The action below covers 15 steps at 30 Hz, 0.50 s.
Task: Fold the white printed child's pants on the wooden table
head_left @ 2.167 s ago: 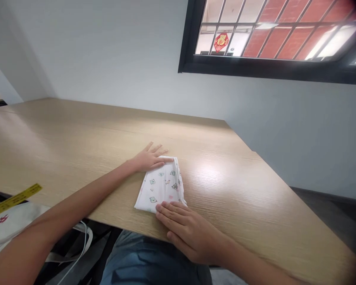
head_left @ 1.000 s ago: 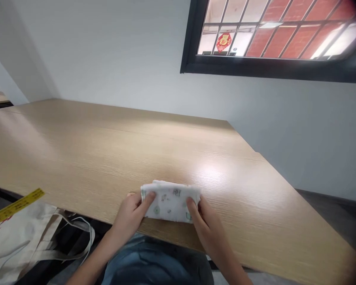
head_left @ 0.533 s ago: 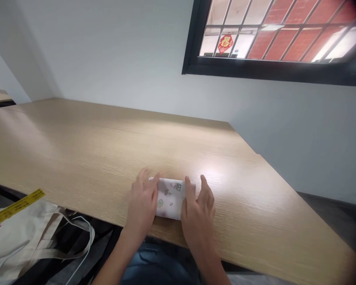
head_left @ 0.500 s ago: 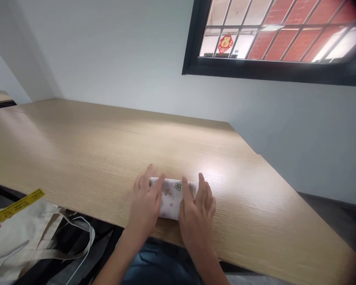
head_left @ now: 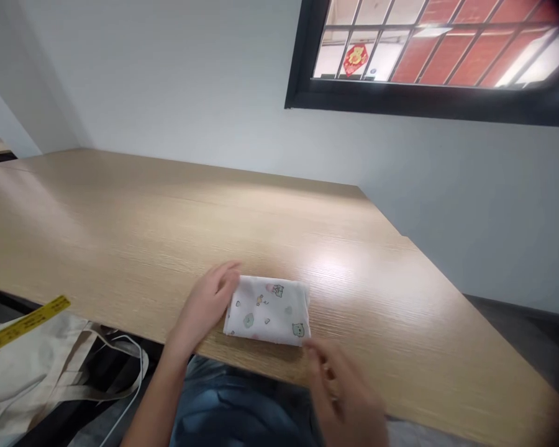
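A white cloth (head_left: 265,313) printed with small cartoon animals lies folded into a flat rectangle near the table's front edge. My left hand (head_left: 209,304) rests at its left side, fingers loosely extended and touching the edge by the far left corner. At the near right corner is my right hand (head_left: 342,388), somewhat blurred, its thumb and forefinger closed together on the cloth's corner. The other fingers of that hand are curled in.
The cloth lies on a wide wooden table (head_left: 168,217). Below its front edge at left are a cream tote bag (head_left: 28,372) with a white cord and a yellow printed strip (head_left: 25,324). A wall and a barred window (head_left: 423,56) stand behind.
Both hands have moved off the top of the cloth, the left to its left edge, the right toward me to the near right corner. More of the printed face shows now.
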Available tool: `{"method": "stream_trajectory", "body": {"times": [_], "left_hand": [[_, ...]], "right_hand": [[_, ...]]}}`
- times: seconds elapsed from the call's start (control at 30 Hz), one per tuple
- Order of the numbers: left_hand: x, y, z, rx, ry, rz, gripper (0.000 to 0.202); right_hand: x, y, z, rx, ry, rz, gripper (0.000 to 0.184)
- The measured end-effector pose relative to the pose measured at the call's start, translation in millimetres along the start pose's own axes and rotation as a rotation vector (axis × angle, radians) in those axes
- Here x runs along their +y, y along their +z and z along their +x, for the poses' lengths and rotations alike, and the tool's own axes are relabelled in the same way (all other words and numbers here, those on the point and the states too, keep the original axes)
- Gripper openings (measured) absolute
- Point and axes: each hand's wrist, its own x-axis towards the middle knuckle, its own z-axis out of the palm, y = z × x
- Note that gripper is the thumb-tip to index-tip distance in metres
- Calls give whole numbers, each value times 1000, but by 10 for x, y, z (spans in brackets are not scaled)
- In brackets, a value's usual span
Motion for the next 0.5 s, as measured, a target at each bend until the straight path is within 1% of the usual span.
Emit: {"method": "stream_trajectory", "body": {"times": [0.07,0.1,0.13,0.2,0.3,0.4,0.43,0.5], "left_hand": [[77,76,83,-179,-6,-149,41],[93,96,102,-243,-21,-196,41],[94,104,101,-275,-30,-222,40],[74,94,26,-264,-20,-233,35],[49,88,-222,-200,-44,-198,27],[65,140,-484,-145,-131,-103,25],[73,161,-544,-149,-157,-101,26],[78,187,-605,-163,-187,-167,29]], "right_hand": [[-123,151,-63,-62,-127,79,16],[-160,219,-74,-84,-154,97,18],[-177,274,-71,-94,-153,100,19],[-157,343,-27,-102,-89,84,20],[-45,363,111,-133,45,70,17],[79,310,295,-196,104,80,21],[114,275,356,-235,112,99,22],[170,185,459,-328,158,167,25]]}}
